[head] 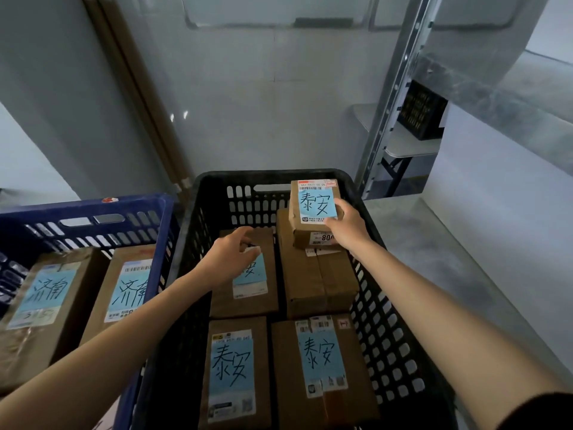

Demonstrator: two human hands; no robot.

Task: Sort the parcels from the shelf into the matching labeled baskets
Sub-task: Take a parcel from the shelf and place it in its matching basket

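A black basket [393, 308] in front of me holds several brown parcels with blue handwritten labels. My right hand [345, 226] grips a small labeled parcel [313, 209] at its right edge; the parcel rests on top of a plain brown parcel [319, 280] at the basket's far right. My left hand [232, 256] hovers over the far-left parcel [248, 287], fingers loosely curled, partly covering its blue label; whether it touches is unclear. Two more labeled parcels [232, 373] [322, 364] lie in the near half.
A blue basket [93, 209] to the left holds two parcels [46, 293] [130, 287] with a different blue label. A metal shelf upright [390, 103] rises at the right, with a dark crate [423, 110] behind it. Grey floor [449, 259] lies right of the black basket.
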